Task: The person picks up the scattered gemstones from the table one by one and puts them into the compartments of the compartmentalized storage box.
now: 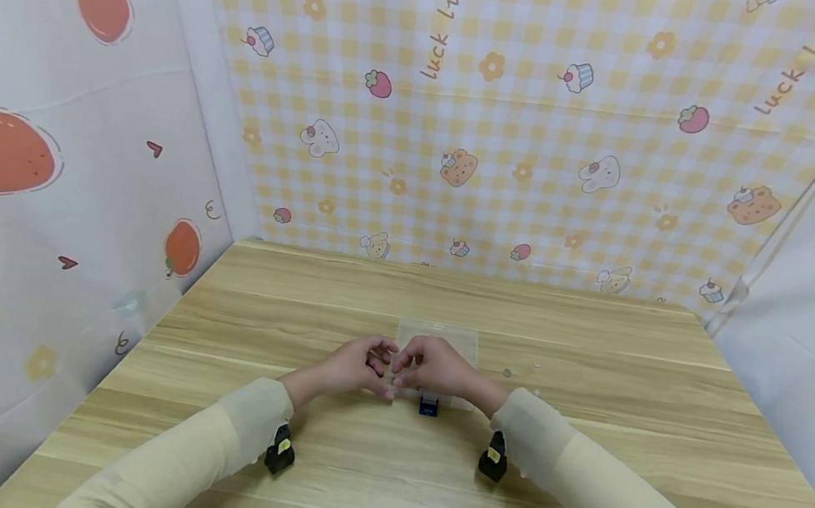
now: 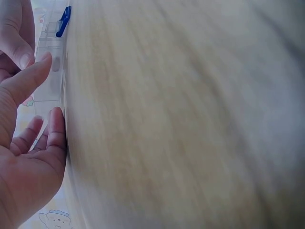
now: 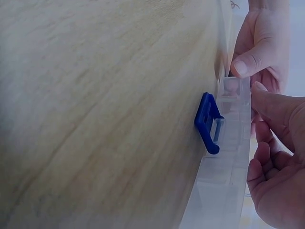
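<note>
A clear plastic compartment box (image 1: 468, 343) lies on the table, its blue latch (image 1: 429, 406) on the near side. My left hand (image 1: 362, 364) is at the box's left end, thumb and fingers spread apart in a loose curve. In the left wrist view, the fingers (image 2: 56, 125) stand right beside the box wall. Over the box's left part, my right hand (image 1: 434, 364) bends its fingers downward, thumb near the index finger. From the right wrist, the thumb (image 3: 276, 107) and curled fingers sit close over the compartments; I cannot tell whether they pinch something small.
Right of the box, a small grey round piece (image 1: 507, 373) and a tiny pale piece (image 1: 536, 365) lie on the wood-grain table (image 1: 352, 474). Black wrist devices (image 1: 281, 449) hang below both sleeves. A checked cloth (image 1: 512, 132) hangs behind the table.
</note>
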`<state>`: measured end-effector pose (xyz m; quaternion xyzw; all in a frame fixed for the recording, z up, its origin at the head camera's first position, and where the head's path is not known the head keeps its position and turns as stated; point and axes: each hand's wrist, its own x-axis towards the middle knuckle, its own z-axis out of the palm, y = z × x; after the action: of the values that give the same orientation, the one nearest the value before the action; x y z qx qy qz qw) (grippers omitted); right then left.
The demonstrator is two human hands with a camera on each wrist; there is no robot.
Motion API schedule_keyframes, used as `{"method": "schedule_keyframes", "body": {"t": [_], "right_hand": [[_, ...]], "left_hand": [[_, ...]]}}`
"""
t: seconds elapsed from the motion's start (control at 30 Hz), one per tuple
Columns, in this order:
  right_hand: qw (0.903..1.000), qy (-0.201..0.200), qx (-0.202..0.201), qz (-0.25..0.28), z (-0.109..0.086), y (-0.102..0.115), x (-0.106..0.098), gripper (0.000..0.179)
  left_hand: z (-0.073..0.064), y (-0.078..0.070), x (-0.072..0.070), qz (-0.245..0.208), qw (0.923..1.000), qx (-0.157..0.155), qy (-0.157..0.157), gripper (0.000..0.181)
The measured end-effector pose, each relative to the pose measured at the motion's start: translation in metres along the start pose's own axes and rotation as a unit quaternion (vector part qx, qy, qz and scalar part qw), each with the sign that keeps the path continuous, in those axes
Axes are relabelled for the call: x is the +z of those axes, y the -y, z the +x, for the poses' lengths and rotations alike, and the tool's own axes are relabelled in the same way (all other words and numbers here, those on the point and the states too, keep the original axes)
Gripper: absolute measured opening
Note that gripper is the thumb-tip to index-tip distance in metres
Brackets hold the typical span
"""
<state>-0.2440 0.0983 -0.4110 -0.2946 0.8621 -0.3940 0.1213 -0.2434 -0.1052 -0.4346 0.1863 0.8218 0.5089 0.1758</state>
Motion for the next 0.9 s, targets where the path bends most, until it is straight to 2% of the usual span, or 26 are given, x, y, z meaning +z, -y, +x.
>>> {"method": "schedule_keyframes", "body": {"t": [0.33, 0.57, 0.9], "right_hand": [[0.9991, -0.037, 0.011, -0.018, -0.008, -0.011, -0.014, 0.009], [0.9982, -0.058, 0.014, -0.005, -0.021, -0.017, -0.033, 0.009], [0.9946, -0.091, 0.049, 0.001, -0.041, -0.034, -0.055, 0.011]], "left_hand": [[0.001, 0.0, 0.001, 0.005, 1.0, -0.002, -0.003, 0.069], [0.001, 0.0, 0.002, -0.004, 1.0, -0.001, -0.004, 0.068], [0.002, 0.002, 0.001, -0.009, 0.9999, 0.006, 0.0, 0.069]]}}
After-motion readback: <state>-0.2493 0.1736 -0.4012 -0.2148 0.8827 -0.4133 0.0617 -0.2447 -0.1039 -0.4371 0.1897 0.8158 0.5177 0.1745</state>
